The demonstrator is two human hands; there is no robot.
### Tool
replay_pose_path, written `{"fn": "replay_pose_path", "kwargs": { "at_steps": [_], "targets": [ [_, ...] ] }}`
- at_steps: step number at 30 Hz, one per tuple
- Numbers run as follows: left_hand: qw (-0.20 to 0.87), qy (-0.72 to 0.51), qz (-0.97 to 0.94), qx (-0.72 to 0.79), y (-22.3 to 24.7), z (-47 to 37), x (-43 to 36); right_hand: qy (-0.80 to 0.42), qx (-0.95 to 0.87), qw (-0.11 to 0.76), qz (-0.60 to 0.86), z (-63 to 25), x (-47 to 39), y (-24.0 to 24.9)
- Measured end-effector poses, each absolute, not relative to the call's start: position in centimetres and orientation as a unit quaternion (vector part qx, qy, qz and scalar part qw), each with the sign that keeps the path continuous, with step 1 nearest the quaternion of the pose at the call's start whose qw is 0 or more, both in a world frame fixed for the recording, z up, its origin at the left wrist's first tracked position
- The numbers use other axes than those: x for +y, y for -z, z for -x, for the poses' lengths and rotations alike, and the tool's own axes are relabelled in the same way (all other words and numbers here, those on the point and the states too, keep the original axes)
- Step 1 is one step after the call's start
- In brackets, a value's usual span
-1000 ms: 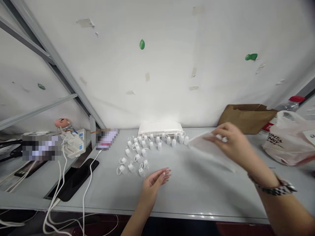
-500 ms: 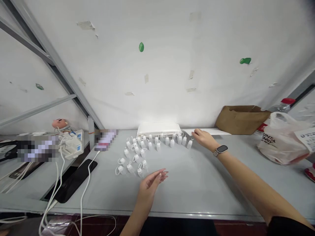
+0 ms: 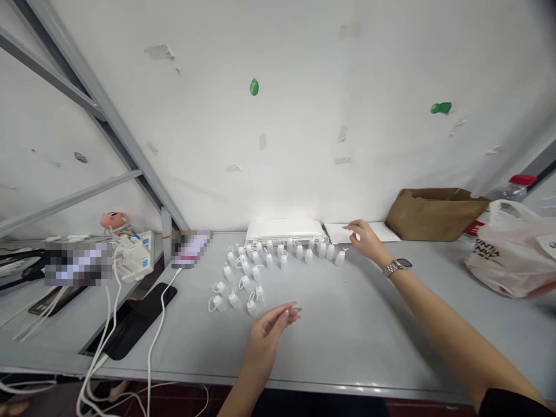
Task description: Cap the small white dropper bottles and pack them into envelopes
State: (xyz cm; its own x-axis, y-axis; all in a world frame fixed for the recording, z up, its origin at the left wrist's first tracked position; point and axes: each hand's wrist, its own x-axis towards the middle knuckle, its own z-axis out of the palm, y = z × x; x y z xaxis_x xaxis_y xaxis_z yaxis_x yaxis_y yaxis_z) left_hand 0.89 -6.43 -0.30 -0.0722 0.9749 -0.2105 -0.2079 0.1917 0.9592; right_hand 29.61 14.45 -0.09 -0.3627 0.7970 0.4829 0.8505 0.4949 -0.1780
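Observation:
Several small white squeeze bottles with looped cap straps stand on the grey table, among them a rightmost bottle [image 3: 340, 258] and a front-left bottle [image 3: 219, 303]. Close to the front bottle [image 3: 252, 307], my left hand [image 3: 268, 333] hovers with loosely bent fingers and nothing visible in it. My right hand [image 3: 366, 240], with a watch at the wrist, reaches over a flat white sheet [image 3: 384, 233] at the back. Its thumb and fingers are apart, and I see nothing between them. The rightmost bottle is just left of that hand.
A white stack [image 3: 284, 229] lies against the wall behind the bottles. At right are a brown paper bag [image 3: 428, 217] and a white plastic bag [image 3: 495, 260]. Left, a black phone [image 3: 143, 321], white cables [image 3: 156, 330] and a power strip [image 3: 136, 258] lie on the table.
My right hand's fingers have spread apart over the white sheet. The view has shifted slightly, so everything appears a bit further right. My left hand keeps its pose beside the front bottle.

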Motion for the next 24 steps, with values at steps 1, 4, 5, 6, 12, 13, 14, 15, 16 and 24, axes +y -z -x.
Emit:
{"fn": "replay_pose_path", "kwargs": {
  "at_steps": [1, 4, 5, 6, 12, 13, 14, 15, 16, 24],
  "targets": [
    [0.572, -0.517, -0.371, 0.517, 0.4, -0.9, -6.4, 0.047, -0.819, 0.273, 0.502, -29.0, 14.9, -0.7],
    [0.578, -0.516, -0.375, 0.509, 0.4, -1.0, -6.5, 0.011, -0.838, 0.264, 0.478, -26.0, 16.7, -3.0],
    [0.579, -0.516, -0.377, 0.506, 0.4, -1.0, -6.5, -0.003, -0.851, 0.25, 0.463, -24.7, 17.2, -3.5],
    [0.578, -0.517, -0.379, 0.505, 0.3, -1.0, -6.6, -0.016, -0.864, 0.231, 0.447, -23.5, 17.7, -3.9],
    [0.566, -0.528, -0.383, 0.505, 0.1, -0.5, -6.9, -0.043, -0.904, 0.125, 0.407, -18.9, 19.2, -4.5],
    [0.565, -0.528, -0.384, 0.504, 0.1, -0.4, -6.9, -0.04, -0.905, 0.115, 0.407, -18.8, 19.3, -4.5],
    [0.565, -0.528, -0.386, 0.502, 0.1, -0.3, -6.9, -0.037, -0.906, 0.107, 0.408, -18.8, 19.4, -4.6],
    [0.566, -0.527, -0.389, 0.501, 0.1, -0.2, -6.9, -0.032, -0.907, 0.101, 0.408, -18.9, 19.4, -4.7],
    [0.567, -0.524, -0.392, 0.5, 0.1, -0.2, -6.9, -0.027, -0.907, 0.097, 0.409, -18.9, 19.4, -4.8],
    [0.577, -0.511, -0.392, 0.502, -0.1, -0.5, -7.0, 0.062, -0.902, 0.109, 0.412, -19.0, 19.2, -5.1]
  ]
}}
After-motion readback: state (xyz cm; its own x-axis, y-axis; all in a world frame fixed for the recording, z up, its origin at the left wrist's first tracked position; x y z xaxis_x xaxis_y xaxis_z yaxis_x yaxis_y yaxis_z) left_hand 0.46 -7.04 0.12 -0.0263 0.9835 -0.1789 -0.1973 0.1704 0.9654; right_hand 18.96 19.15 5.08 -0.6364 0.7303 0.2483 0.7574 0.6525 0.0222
